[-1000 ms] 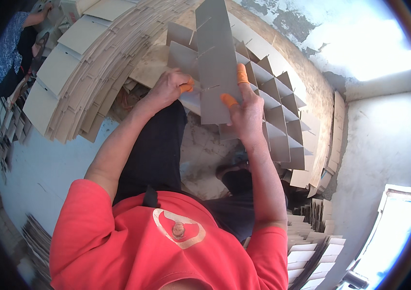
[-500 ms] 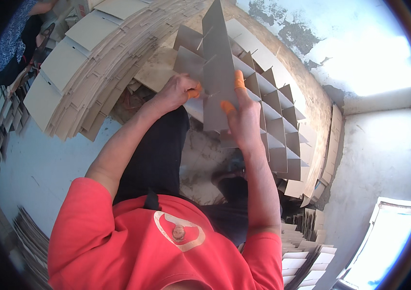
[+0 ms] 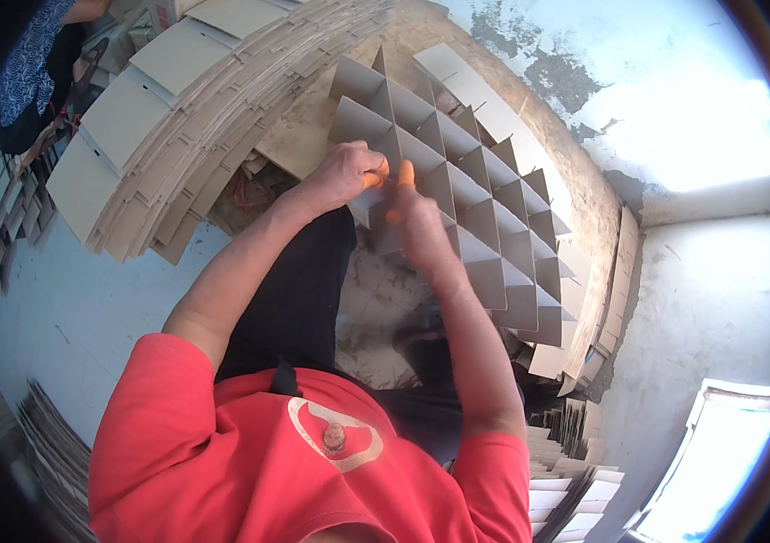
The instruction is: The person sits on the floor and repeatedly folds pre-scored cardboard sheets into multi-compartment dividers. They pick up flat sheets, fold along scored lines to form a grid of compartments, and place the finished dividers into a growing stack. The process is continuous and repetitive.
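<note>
A grid of interlocked cardboard dividers stands tilted in front of me, its square cells opening upward. At its near left edge my left hand is closed, thumb and fingertip in orange covers pinched against the cardboard. Close beside it, my right hand grips a divider strip at the same edge, its orange-covered index finger and thumb on the card. Slight blur softens the right hand. The fingers hide where the strips meet there.
Long stacks of cardboard strips lie at the left. Flat cardboard sheets lie behind the grid on a worn surface. More bundled cardboard pieces stand at lower right. A peeling wall rises at right. Another person's patterned clothing shows at upper left.
The tall cardboard strip held upright has come down into line with the grid. My right hand has moved left and nearer my left hand, which has shifted slightly right.
</note>
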Available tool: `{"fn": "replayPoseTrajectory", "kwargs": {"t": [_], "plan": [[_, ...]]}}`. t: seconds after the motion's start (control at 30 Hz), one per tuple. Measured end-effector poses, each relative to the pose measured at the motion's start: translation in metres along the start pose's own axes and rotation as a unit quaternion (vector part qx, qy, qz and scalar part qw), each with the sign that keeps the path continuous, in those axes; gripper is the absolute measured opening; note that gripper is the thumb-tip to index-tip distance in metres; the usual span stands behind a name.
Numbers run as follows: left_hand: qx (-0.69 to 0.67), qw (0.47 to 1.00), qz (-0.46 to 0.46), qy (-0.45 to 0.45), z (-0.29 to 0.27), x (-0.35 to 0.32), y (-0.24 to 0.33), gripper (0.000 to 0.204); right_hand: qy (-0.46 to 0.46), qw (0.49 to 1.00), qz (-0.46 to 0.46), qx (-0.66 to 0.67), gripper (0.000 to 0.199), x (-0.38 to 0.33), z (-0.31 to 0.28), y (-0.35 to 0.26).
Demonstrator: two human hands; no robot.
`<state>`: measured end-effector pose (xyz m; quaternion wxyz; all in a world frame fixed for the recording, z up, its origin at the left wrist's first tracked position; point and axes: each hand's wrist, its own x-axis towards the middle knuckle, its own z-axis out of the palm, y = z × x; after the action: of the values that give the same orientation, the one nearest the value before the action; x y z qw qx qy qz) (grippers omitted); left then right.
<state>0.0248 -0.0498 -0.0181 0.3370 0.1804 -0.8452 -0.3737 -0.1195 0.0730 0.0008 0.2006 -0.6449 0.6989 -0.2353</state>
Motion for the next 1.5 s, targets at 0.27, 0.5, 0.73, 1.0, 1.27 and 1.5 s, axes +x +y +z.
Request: {"fn": "replayPoseTrajectory", "kwargs": {"t": [0.27, 0.5, 0.73, 1.0, 1.27, 1.5], "plan": [[0.161, 0.984, 0.076, 0.008, -0.005, 0.006, 0.013, 0.066, 0.017, 0.987, 0.087, -0.135, 0.075, -0.008, -0.042, -0.028], [0.214, 0.961, 0.123, -0.122, 0.01, 0.052, 0.026, 0.109, 0.175, 0.934, 0.213, -0.228, 0.082, -0.006, -0.117, 0.099], [0.227, 0.939, 0.134, -0.219, 0.044, 0.102, 0.008, 0.091, 0.13, 0.988, 0.024, -0.077, 0.067, -0.048, -0.101, 0.061], [0.231, 0.941, 0.239, -0.07, 0.02, 0.111, 0.106, 0.024, 0.672, 0.722, 0.092, -0.137, 0.023, -0.21, -0.198, 0.06], [0.573, 0.72, 0.31, 0.24, -0.106, 0.087, 0.146, 0.019, 0.398, 0.776, 0.3, -0.387, 0.052, -0.3, -0.184, 0.204], [0.708, 0.699, 0.026, 0.103, -0.222, 0.047, 0.004, 0.032, 0.108, 0.805, 0.497, -0.306, 0.082, -0.285, -0.111, 0.252]]}}
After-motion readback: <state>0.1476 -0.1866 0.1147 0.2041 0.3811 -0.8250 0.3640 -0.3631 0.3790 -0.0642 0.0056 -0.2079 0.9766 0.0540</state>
